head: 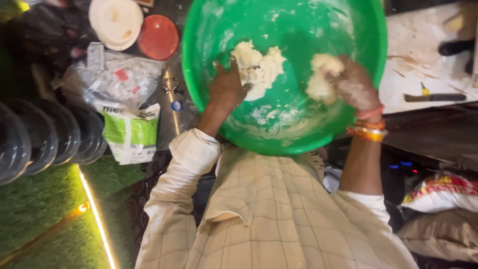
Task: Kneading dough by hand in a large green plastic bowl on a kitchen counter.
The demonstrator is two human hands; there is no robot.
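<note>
A big green plastic bowl [298, 142] smeared with flour holds two lumps of white dough. My left hand [226, 88] lies inside the bowl with its fingers curled against the larger dough lump [259, 67] at the middle. My right hand [354, 83], dusted with flour and with orange and white bangles on the wrist, grips the smaller dough lump [321, 77] on the right side of the bowl. Both sleeves are cream with a check pattern.
Left of the bowl lie a clear plastic bag [117, 79], a green and white packet [130, 133], a white lid [116, 22], a red lid [158, 36] and stacked clear bowls [45, 139]. A knife [433, 97] rests on the board at the right. Sacks [443, 192] sit lower right.
</note>
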